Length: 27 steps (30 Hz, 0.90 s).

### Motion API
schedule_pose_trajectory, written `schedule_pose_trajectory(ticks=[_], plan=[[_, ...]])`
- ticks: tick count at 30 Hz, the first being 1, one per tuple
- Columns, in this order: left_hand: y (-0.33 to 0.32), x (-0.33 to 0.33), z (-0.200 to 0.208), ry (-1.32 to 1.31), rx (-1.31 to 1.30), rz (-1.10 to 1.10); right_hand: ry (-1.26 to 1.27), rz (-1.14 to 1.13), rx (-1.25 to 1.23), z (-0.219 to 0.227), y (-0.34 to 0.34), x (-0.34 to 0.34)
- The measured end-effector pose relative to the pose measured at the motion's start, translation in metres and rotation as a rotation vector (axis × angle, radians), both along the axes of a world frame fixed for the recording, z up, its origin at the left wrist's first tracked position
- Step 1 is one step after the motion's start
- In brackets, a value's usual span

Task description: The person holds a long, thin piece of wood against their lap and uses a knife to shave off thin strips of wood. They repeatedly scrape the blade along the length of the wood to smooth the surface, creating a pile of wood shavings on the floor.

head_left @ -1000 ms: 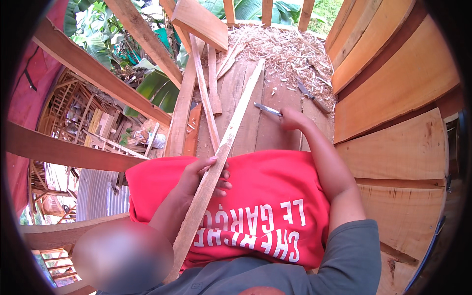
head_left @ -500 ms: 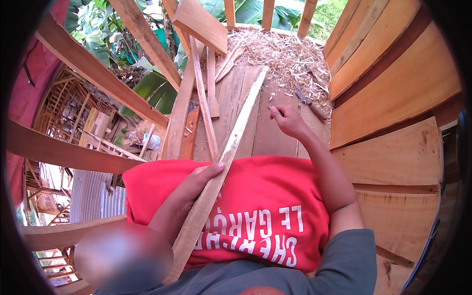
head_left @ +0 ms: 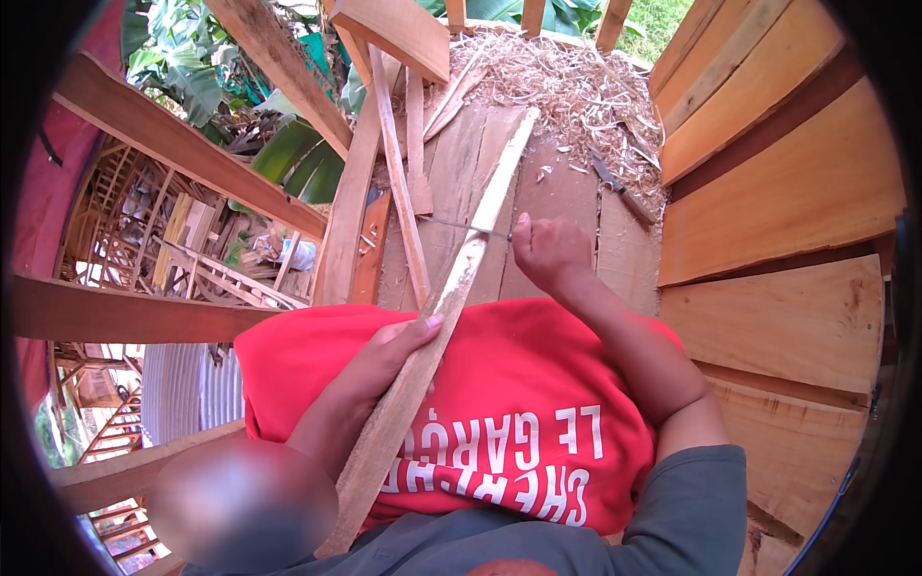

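A long wooden strip (head_left: 408,403) slants from my body toward the far boards, with its far part pale and freshly shaved. My left hand (head_left: 408,346) is closed round its middle, thumb on top, over the red cloth across my lap. My right hand (head_left: 552,252) makes a fist at the right of the strip, gripping a knife. The thin dark knife blade (head_left: 451,224), seen nearly edge-on, crosses the strip's pale part and sticks out to its left. The knife's handle is hidden in my fist.
A second knife (head_left: 622,192) lies on the plank floor (head_left: 547,206) at the right, beside a heap of wood shavings (head_left: 595,91). Loose wooden pieces (head_left: 397,182) lie to the left of the strip. Upright boards (head_left: 768,211) wall the right side; spaced beams (head_left: 192,154) stand at the left.
My right hand has turned and come nearer my body, and the knife blade now lies across the strip. My left hand keeps its hold. The view has shifted slightly.
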<state>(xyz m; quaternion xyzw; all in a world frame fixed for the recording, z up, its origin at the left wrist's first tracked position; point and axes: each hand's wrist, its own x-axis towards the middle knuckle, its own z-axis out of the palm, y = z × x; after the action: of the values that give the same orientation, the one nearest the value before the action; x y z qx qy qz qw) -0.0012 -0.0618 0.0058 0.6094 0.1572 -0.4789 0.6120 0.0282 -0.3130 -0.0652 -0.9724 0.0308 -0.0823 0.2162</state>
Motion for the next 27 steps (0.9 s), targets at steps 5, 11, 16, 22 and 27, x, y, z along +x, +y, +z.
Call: schedule_pose_trajectory(ticks=[5,11,16,22,27], plan=[[-0.002,-0.001,0.005,0.007,-0.007,-0.008,0.042,0.097,-0.046,0.016,0.025,-0.015],[-0.004,0.001,0.004,0.002,0.034,0.01,-0.041,-0.046,-0.063,-0.003,0.006,-0.008],[-0.004,-0.001,0.0,0.007,0.002,0.001,-0.091,0.015,-0.025,-0.005,0.006,-0.006],[-0.004,-0.003,0.001,-0.012,-0.006,-0.009,-0.125,0.064,-0.014,-0.008,0.004,-0.003],[-0.002,0.001,0.0,-0.004,0.03,0.024,-0.074,0.08,-0.075,0.017,0.025,-0.021]])
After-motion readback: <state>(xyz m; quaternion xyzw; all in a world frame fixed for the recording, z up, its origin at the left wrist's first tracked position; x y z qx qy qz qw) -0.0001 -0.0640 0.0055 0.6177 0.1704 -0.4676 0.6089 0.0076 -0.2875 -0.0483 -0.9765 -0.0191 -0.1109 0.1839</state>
